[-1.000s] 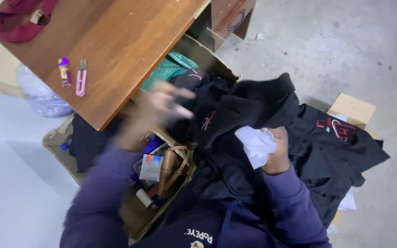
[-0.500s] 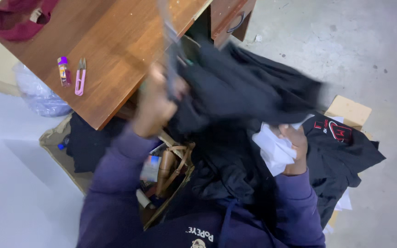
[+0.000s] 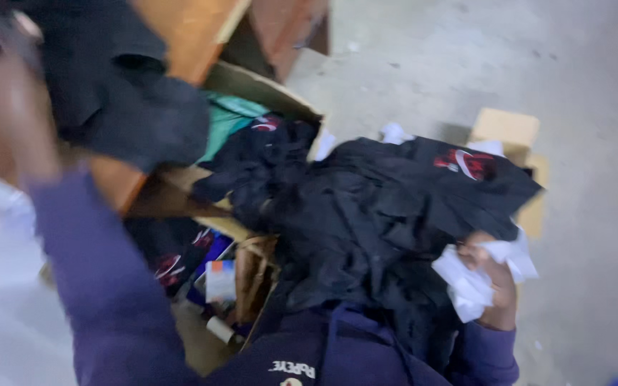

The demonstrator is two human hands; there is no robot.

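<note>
My left hand [image 3: 5,93] is raised at the upper left, blurred, gripping a black garment [image 3: 119,86] that hangs over the wooden table [image 3: 194,43]. My right hand [image 3: 491,286] sits low on the right, closed around crumpled white paper [image 3: 473,279]. Between the arms lies a heap of black clothes [image 3: 388,214], some with red prints, spilling from a cardboard box [image 3: 266,93]. My purple sleeves frame the bottom of the view.
A teal cloth [image 3: 227,121] lies in the box under the table edge. Small packages and a brown paper bag [image 3: 252,275] sit in a lower box. Another small cardboard box [image 3: 506,129] stands on the grey concrete floor at the right.
My left hand has lifted the black garment off the heap and swung it up and left over the table. My right hand keeps the white paper, lower now.
</note>
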